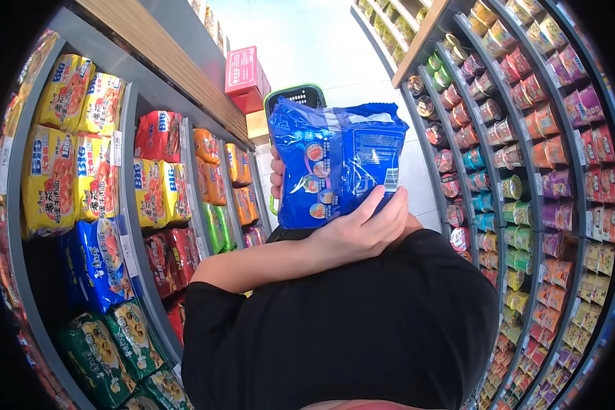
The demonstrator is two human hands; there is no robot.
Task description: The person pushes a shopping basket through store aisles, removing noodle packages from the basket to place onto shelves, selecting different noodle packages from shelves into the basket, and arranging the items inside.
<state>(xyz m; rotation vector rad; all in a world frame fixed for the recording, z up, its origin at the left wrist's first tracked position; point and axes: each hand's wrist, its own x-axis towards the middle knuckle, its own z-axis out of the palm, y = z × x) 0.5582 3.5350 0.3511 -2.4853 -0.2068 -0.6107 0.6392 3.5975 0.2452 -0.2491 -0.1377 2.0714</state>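
Observation:
A blue multipack of instant noodles (335,164) is held up in front of my chest, its printed back with a barcode facing me. My forearms cross. My left hand (372,222) reaches over to the right and grips the pack's lower right corner, fingers on its face. The fingers of my right hand (277,174) curl around the left edge; the rest of that hand is hidden behind the pack. Beyond it shows a dark shopping basket (297,93) with a bright green rim, largely covered by the pack.
Shelves on the left hold yellow noodle packs (50,178), a blue pack (102,263) and green packs (96,355). Cup noodles (516,181) fill the shelving on the right. A red box (247,75) stands ahead by the left shelf end, beside the pale tiled floor (321,41).

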